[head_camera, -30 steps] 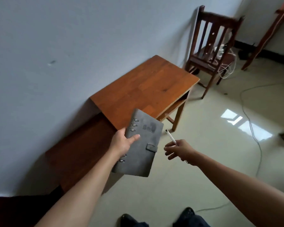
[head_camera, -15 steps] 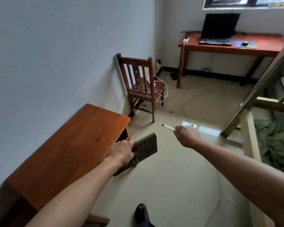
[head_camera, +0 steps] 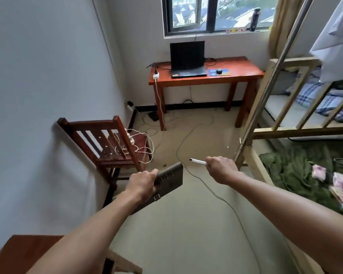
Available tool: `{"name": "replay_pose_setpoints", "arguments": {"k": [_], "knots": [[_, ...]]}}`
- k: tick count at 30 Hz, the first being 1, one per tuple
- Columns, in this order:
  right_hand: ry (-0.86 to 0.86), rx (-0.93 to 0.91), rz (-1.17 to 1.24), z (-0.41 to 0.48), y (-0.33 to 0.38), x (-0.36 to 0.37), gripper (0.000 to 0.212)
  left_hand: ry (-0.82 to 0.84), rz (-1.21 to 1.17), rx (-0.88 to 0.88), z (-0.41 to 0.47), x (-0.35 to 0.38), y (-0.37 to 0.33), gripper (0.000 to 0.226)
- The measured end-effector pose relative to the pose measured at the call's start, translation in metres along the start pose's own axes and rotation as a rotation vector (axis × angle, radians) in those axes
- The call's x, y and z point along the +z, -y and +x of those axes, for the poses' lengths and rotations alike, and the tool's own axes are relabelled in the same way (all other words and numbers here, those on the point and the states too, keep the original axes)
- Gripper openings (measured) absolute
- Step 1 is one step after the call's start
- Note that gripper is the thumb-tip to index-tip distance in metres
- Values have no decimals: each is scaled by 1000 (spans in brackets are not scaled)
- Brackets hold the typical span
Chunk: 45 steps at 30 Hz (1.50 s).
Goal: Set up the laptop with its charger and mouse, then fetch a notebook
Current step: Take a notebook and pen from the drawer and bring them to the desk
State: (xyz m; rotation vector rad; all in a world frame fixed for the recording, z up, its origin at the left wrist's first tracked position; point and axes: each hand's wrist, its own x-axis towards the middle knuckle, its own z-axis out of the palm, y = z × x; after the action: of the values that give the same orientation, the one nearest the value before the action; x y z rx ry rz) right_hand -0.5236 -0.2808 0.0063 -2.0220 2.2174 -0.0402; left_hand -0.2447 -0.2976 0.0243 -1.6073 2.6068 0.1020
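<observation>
Grey notebook (head_camera: 169, 179) at lower centre of the frame, held off the floor and tilted, metal rings showing along its near edge. Gripped at that ringed edge by the left hand (head_camera: 142, 184), fingers curled round the cover, knuckles up. Just to the right of it, apart from the notebook, the right hand (head_camera: 221, 171) clenched round a white pen (head_camera: 197, 160), dark tip pointing toward the left of the frame.

At upper centre, under the window (head_camera: 206, 12), a reddish wooden desk (head_camera: 242, 70) against the far wall. On it an open black laptop (head_camera: 187, 58), screen dark. Beside the laptop on its right, a blue mouse pad (head_camera: 227, 73) with a dark mouse (head_camera: 219, 71) on top. At the desk's left edge a white power strip (head_camera: 156, 76) with a plug in it, a white cord hanging from it down to the floor. Dark leads across the desktop behind the laptop; which one runs into the laptop, impossible to tell.

At centre left, a dark wooden chair (head_camera: 107, 147) against the wall, white cables (head_camera: 145, 143) heaped on its seat. Thin dark cable (head_camera: 216, 192) trailing over the pale floor below the hands. Along the right of the frame, a pale wooden bed frame (head_camera: 285, 133) with a green blanket (head_camera: 297, 171) lower down. At lower left, a corner of a brown wooden table (head_camera: 18, 254).
</observation>
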Motion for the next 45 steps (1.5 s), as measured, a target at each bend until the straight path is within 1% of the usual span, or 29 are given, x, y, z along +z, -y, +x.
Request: {"name": "replay_pose_setpoints", "arguments": {"k": [3, 5, 6, 7, 10, 12, 15, 18, 22, 23, 25, 30, 34, 37, 38, 40, 42, 45], "knots": [[-7, 81, 1, 43, -30, -3, 26, -9, -5, 80, 72, -7, 2, 36], [-5, 121, 14, 64, -46, -3, 25, -8, -42, 99, 106, -10, 0, 36], [1, 146, 25, 88, -60, -2, 25, -7, -57, 123, 139, -8, -1, 35], [11, 158, 27, 92, -64, -1, 24, -6, -57, 129, 145, -7, -2, 36], [32, 194, 36, 144, -87, -3, 22, -2, -72, 156, 206, -7, -5, 35], [27, 213, 57, 209, -109, -5, 21, -15, -81, 153, 270, -8, -3, 35], [32, 219, 79, 280, -127, -24, 22, -11, -102, 135, 337, -25, 3, 34], [1, 214, 111, 357, -144, -50, 21, -53, -123, 99, 408, -44, 11, 32], [-10, 184, 138, 426, -158, -63, 21, -57, -155, 85, 481, -56, 21, 32], [-19, 185, 148, 456, -168, -64, 23, -62, -157, 92, 515, -55, 24, 32], [-21, 179, 140, 488, -178, -64, 25, -52, -141, 105, 555, -56, 28, 31], [3, 282, 148, 593, -230, -63, 27, -10, -145, 154, 696, -52, 31, 32], [14, 387, 173, 659, -267, -84, 27, -14, -159, 223, 796, -67, 23, 33], [-28, 449, 207, 695, -289, -101, 26, -30, -164, 273, 862, -87, 12, 33], [-36, 481, 217, 707, -304, -107, 26, -37, -170, 306, 892, -93, 2, 32], [-41, 525, 238, 720, -321, -113, 26, -28, -220, 321, 923, -100, -11, 32], [-64, 587, 258, 741, -350, -119, 26, -10, -273, 342, 965, -104, -33, 31], [-55, 642, 280, 774, -394, -118, 25, 23, -322, 361, 1019, -102, -68, 28]]}}
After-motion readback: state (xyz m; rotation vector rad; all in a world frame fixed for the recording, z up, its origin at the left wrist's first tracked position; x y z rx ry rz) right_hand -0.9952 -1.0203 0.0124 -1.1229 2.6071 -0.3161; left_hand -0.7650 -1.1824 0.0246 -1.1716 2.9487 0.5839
